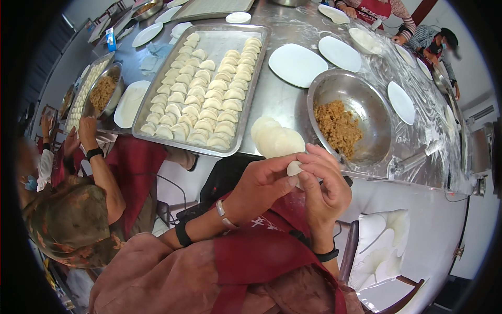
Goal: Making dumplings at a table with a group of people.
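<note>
Between them, my left hand (pixel 263 187) and my right hand (pixel 326 187) pinch a dumpling (pixel 294 168) by its edge, mostly covered by my fingers. They are just in front of the table's edge. Right behind the fingers lies a stack of round dough wrappers (pixel 277 138), overlapping one another. A steel bowl (pixel 374 117) to the right holds minced filling (pixel 338 127), heaped on its near left side. On the left, a metal tray (pixel 263 51) bears rows of folded dumplings (pixel 213 103), with bare metal at its far middle.
White plates (pixel 298 64) stand behind the bowl, and flour dusts the steel table (pixel 421 141) to the right. At left, a co-worker's arm (pixel 102 176) reaches beside another filling bowl (pixel 114 94). A cushioned chair (pixel 378 243) stands at my right. More people work across the table.
</note>
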The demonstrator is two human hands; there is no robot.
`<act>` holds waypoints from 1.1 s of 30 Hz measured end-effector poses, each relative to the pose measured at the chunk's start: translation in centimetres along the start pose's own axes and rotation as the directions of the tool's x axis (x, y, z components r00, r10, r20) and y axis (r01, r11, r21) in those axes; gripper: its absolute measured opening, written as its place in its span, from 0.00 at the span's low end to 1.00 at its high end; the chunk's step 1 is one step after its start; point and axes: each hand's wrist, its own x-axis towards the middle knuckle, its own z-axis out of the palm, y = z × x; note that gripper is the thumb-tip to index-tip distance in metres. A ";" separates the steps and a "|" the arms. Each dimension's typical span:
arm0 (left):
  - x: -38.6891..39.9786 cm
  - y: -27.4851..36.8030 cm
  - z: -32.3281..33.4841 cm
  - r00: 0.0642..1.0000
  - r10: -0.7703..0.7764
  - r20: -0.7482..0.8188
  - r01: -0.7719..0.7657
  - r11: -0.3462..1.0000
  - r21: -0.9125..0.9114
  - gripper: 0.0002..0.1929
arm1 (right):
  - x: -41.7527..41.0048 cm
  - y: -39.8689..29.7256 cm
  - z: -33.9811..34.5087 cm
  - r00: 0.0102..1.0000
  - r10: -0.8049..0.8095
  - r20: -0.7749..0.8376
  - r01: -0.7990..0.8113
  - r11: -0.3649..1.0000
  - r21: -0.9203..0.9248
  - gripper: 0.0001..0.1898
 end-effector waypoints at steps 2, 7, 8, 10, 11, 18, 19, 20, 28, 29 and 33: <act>-0.1 0.2 0.0 0.999 -0.039 -0.015 0.039 0.998 0.045 0.21 | -0.1 0.1 0.0 1.000 -0.017 -0.014 0.017 1.000 -0.001 0.06; 0.0 0.6 -0.1 0.999 -0.053 -0.013 0.053 0.998 0.017 0.21 | 0.1 0.0 -0.1 1.000 0.009 0.003 -0.009 1.000 0.024 0.06; -0.1 0.4 -0.1 0.999 -0.038 -0.013 0.039 0.999 0.003 0.21 | 0.1 -0.1 0.0 1.000 0.012 0.000 -0.012 1.000 0.025 0.06; -0.2 0.2 -0.2 0.999 -0.029 -0.013 0.029 1.000 -0.011 0.20 | 0.1 -0.2 0.1 1.000 -0.012 0.022 0.012 1.000 0.001 0.06; -0.1 0.4 -0.3 0.998 -0.060 0.009 0.059 0.997 0.049 0.20 | 0.1 -0.1 0.1 1.000 -0.008 0.020 0.008 1.000 0.000 0.06; 0.0 1.2 -0.3 0.990 -0.134 0.054 0.121 0.975 0.189 0.18 | 0.0 0.3 -0.4 0.997 -0.041 0.068 0.044 0.998 -0.040 0.06; 0.2 1.2 -0.2 0.989 -0.137 0.053 0.124 0.973 0.194 0.18 | 0.0 0.3 -0.5 0.997 -0.023 0.076 0.027 0.999 -0.043 0.06; 0.1 1.0 -0.3 0.990 -0.132 0.052 0.125 0.985 0.122 0.18 | 0.0 0.3 -0.5 0.997 -0.024 0.077 0.027 0.999 -0.041 0.06; -0.1 0.9 -0.5 0.986 -0.132 0.101 0.132 0.991 0.014 0.18 | 0.2 0.0 -0.1 0.990 -0.063 0.124 0.062 0.998 0.008 0.07; -0.2 0.8 -0.5 0.984 -0.139 0.109 0.140 0.990 -0.002 0.18 | 0.2 0.0 -0.1 0.990 -0.063 0.124 0.063 0.998 0.009 0.07; -0.5 0.6 -0.5 0.984 -0.128 0.122 0.129 0.992 0.000 0.16 | -0.2 -0.3 -0.2 0.990 -0.053 0.130 0.054 0.999 -0.004 0.07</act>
